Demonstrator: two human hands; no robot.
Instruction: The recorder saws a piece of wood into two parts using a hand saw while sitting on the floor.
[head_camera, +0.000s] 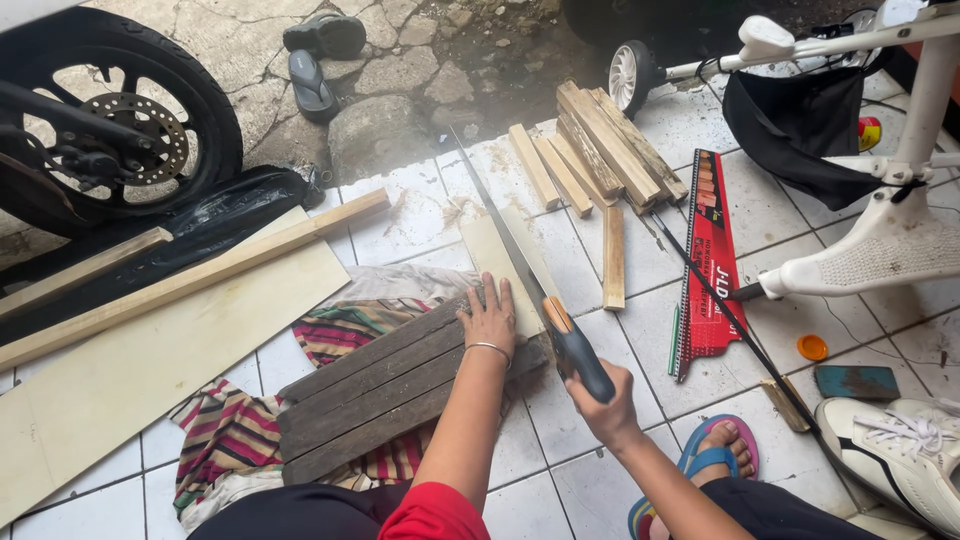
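My right hand grips the dark handle of a hand saw, whose long blade runs up and left across a pale flat board. My left hand, with a thin bracelet on the wrist, lies flat with fingers spread on the end of a dark weathered slatted plank. The plank rests on a striped cloth on the white tiled floor. The saw blade lies just right of my left fingers.
A pile of short wooden offcuts lies ahead, a red saw sleeve to the right. Long pale boards and a motorcycle wheel at left. White stroller frame, white shoe, my sandalled foot, dark sandals.
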